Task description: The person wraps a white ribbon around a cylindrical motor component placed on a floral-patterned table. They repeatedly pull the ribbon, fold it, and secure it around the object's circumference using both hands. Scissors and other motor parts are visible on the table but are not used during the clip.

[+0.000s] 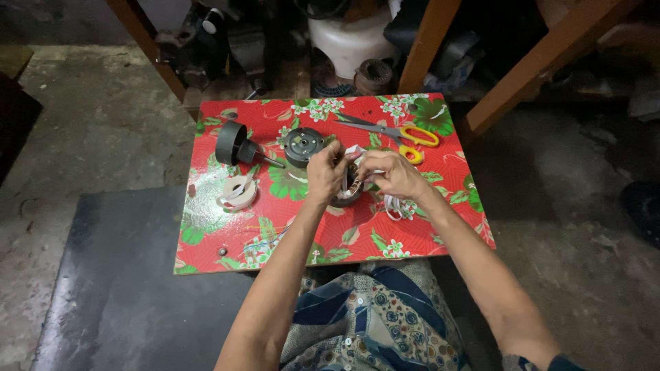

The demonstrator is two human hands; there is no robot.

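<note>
1. On a red floral board [227, 233], far left, a black motor housing [232, 143] lies above a white tape roll [238, 192].
2. Centre: left hand [325, 175] and right hand [392, 175] both clench a wound coil ring [346, 194], white tape [354, 151] pinched between the fingers.
3. At right, yellow-handled scissors [402, 135] lie untouched.

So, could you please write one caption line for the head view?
Both hands, left hand and right hand, hold white tape at a round coil over a red floral board, beside yellow-handled scissors.
</note>
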